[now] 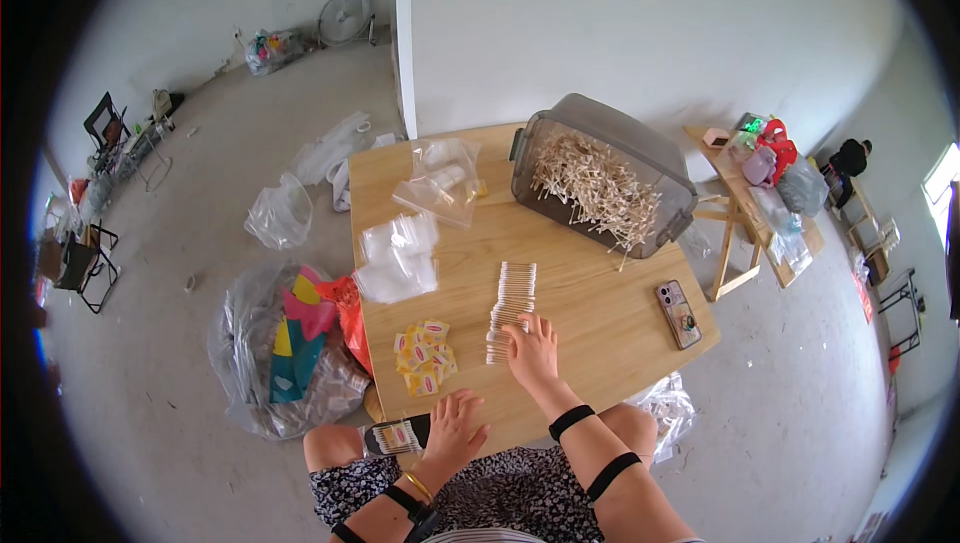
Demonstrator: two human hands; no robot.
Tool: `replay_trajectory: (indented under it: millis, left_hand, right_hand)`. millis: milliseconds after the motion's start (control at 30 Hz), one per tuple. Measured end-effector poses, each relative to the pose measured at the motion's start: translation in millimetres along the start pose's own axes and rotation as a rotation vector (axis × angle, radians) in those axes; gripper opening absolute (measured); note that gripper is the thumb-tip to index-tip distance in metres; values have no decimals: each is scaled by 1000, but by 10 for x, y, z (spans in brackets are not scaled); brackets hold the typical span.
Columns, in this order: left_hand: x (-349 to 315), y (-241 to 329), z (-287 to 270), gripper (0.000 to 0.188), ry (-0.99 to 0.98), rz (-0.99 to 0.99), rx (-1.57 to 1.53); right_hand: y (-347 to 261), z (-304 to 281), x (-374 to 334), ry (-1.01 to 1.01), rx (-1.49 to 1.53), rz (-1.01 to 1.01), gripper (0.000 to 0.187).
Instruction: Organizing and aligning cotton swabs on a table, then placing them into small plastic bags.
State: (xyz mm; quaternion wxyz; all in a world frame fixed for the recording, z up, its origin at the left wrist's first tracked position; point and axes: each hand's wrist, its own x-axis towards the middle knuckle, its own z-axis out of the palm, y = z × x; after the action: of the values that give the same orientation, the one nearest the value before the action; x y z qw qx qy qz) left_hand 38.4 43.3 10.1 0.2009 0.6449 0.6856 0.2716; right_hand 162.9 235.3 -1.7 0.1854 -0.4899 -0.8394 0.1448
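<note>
Cotton swabs (515, 288) lie side by side in a long row at the middle of the wooden table (590, 343). My right hand (533, 355) rests on the near end of this row, fingertips on the swabs and fingers apart. Close to the table's front edge, my left hand (455, 430) is spread open beside a dark, flat holder (378, 440). A small clear packet of swabs with a yellow-and-red label (402, 436) lies on that holder. Small yellow-and-white printed cards (423, 355) are piled just beyond my left hand.
A grey plastic bin (570, 111) of loose swabs lies tilted at the back right. Clear bags (400, 258) are stacked at the left, another bag (440, 183) behind. A phone (679, 314) lies right. Stuffed plastic bags (245, 343) stand on the floor; a side table (735, 193) holds more.
</note>
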Motion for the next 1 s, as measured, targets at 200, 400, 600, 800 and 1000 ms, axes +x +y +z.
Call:
replay_trajectory:
  millis: [200, 400, 600, 800, 1000]
  left_hand:
    - [436, 79, 58, 63, 52, 116, 32]
    - [858, 6, 274, 79, -31, 160, 361]
    - [850, -104, 327, 82, -74, 172, 421]
    - [847, -102, 371, 81, -54, 170, 411]
    - [820, -122, 370, 82, -28, 186, 393]
  right_hand:
    - [10, -48, -37, -22, 30, -20, 29]
    - [89, -31, -177, -10, 51, -69, 32]
    - [166, -179, -255, 12, 109, -64, 32]
    - [211, -222, -234, -15, 24, -108, 36]
    - [304, -289, -368, -31, 77, -16, 42]
